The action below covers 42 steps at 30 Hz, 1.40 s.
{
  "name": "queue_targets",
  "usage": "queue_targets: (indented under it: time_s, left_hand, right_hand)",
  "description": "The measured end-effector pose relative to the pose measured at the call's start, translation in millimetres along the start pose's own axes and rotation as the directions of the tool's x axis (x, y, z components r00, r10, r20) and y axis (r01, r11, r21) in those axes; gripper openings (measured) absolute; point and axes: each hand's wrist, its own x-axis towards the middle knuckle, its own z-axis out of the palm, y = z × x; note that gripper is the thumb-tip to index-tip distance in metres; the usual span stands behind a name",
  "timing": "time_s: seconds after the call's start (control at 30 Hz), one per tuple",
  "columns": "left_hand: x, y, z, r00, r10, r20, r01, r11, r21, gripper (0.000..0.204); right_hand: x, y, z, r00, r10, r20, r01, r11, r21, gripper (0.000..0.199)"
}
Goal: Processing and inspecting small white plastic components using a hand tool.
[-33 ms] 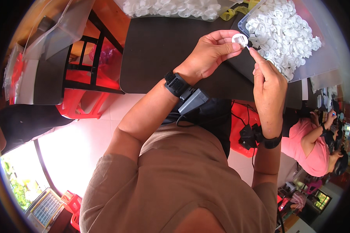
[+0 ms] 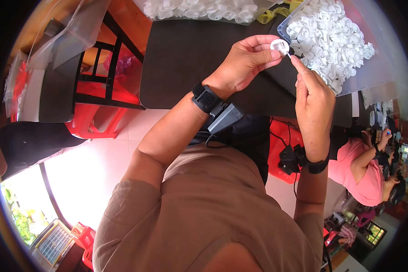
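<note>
Head cam, only view I've got: my L hand (image 2: pixel 247 61) has the white disc (image 2: pixel 279 46) pinched b/w thumb & fingers, hollow side facing the cam, over the dark table (image 2: pixel 181 68). R hand (image 2: pixel 315 95) sits just right of & below that grip, index reaching to a thin white sliver (image 2: pixel 289 55) at the disc's lower-right edge. Can't tell if R is pinching the sliver or only pressing it w/ the fingertip, so no call on that grip. Also can't tell if the sliver is a tool or part of the disc.

Step in hand, my read: fine edge work on one disc, L as clamp, R doing the delicate bit. Next move prob. calls for L to hold the disc dead steady while R gives the sliver a light, well-aimed push or pull; too much force & the disc could twist in L's pinch.

Right of the grip, close by: clear bin (image 2: pixel 369 76) w/ a heap of small white pcs (image 2: pixel 324 38). Up-left of the grip: 2nd bin (image 2: pixel 264 6), more white pcs in it. Yellow strip (image 2: pixel 268 18) just above the grip, near both bins.
</note>
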Motion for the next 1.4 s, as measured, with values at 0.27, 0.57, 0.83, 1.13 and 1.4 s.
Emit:
queue_targets:
  time_s: [0.27,0.57,0.83,1.13,1.4]
  left_hand:
    - [2.4,-0.1,-2.2,0.999,0.038,-0.019,-0.036,0.996,0.082,0.032]
    - [4.3,-1.7,-3.1,0.995,0.1,-0.03,-0.095,0.987,0.129,0.032]
    - [3.4,-2.4,-5.0,0.991,0.128,-0.027,-0.123,0.983,0.135,0.032]
    - [-0.1,2.3,-3.1,0.995,0.102,-0.018,-0.1,0.989,0.106,0.031]
    - [3.3,-0.8,-8.7,0.992,0.121,-0.019,-0.116,0.98,0.164,0.03]
  right_hand:
    - [9.2,-10.6,-6.2,0.995,-0.021,0.098,0.038,0.984,-0.176,0.038]
    - [15.2,-13.9,-5.9,0.991,-0.028,0.132,0.065,0.957,-0.284,0.034]
    - [21.1,-19.4,-7.8,0.983,-0.022,0.18,0.086,0.93,-0.356,0.034]
    - [20.4,-22.5,-10.2,0.982,-0.09,0.165,0.146,0.918,-0.37,0.036]
    - [21.7,-15.7,-4.1,0.977,-0.044,0.21,0.128,0.905,-0.406,0.038]
